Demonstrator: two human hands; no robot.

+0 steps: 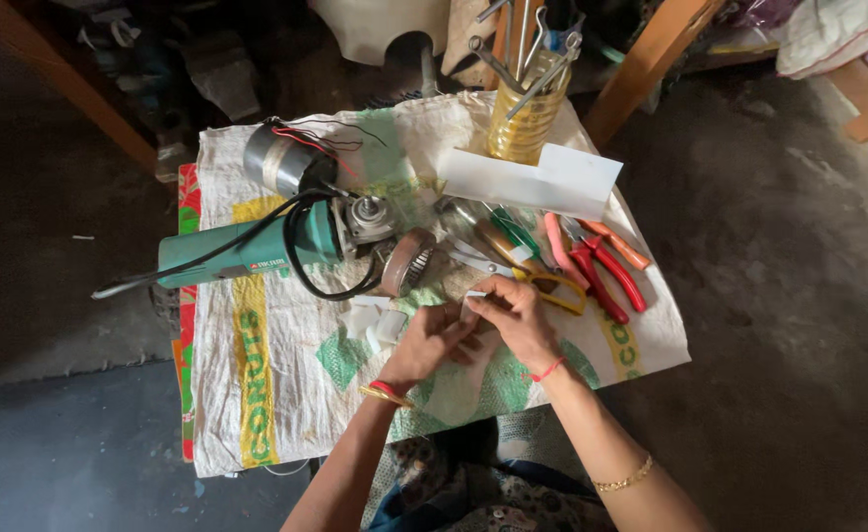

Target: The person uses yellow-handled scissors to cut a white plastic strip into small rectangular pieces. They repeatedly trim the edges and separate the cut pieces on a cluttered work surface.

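Here, from the head camera, both hands are meeting over the sack-covered worktop (pixel 257 414). The left hand (pixel 432 340) is curling its fingers around a small white piece (pixel 474 296), and the right hand (pixel 515 317) is pinching the same piece from above, fingers nearly closed on it. What the piece is stays too small to tell. More white scraps (pixel 380 323) are lying just beside the left hand. The work looks to be midway: the grinder (pixel 257 251) is lying untouched to the left, its round guard (pixel 406 262) beside it, and the pliers (pixel 601 266), scissors (pixel 552 288) and jar of spanners (pixel 525 118) are sitting unused beyond the hands.
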